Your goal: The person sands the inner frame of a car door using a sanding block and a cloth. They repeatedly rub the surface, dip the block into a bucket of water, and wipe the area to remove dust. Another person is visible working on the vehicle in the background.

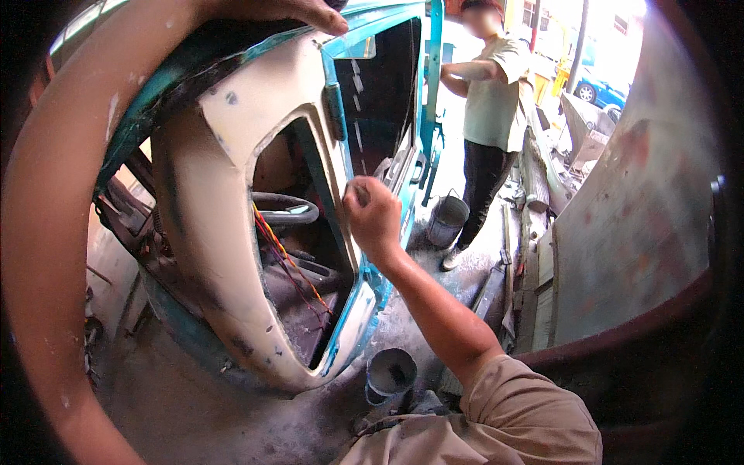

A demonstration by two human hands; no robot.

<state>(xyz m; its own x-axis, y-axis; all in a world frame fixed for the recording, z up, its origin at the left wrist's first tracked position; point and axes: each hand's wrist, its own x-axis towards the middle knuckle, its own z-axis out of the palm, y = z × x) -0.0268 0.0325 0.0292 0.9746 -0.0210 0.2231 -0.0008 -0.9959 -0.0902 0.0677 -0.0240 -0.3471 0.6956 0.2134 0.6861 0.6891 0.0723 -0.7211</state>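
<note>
A vehicle cab shell (203,232), cream filler over teal paint, stands tilted in front of me. My right hand (374,218) is at the pillar beside the cab's window opening. Its fingers are curled closed, and whatever they may hold is hidden. Arching up along the left side, my left arm ends with my left hand (298,11) on the cab's upper edge. One digit stretches out there; the top border cuts off the rest. Through the opening show a steering wheel (285,209) and loose coloured wires (288,256).
A bucket of greyish liquid (390,372) stands on the floor by my body. Another person (496,93) stands beyond the teal door frame, near a dark bucket (448,219). A large curved grey panel (639,232) rises at right. Planks and debris (535,186) line the floor there.
</note>
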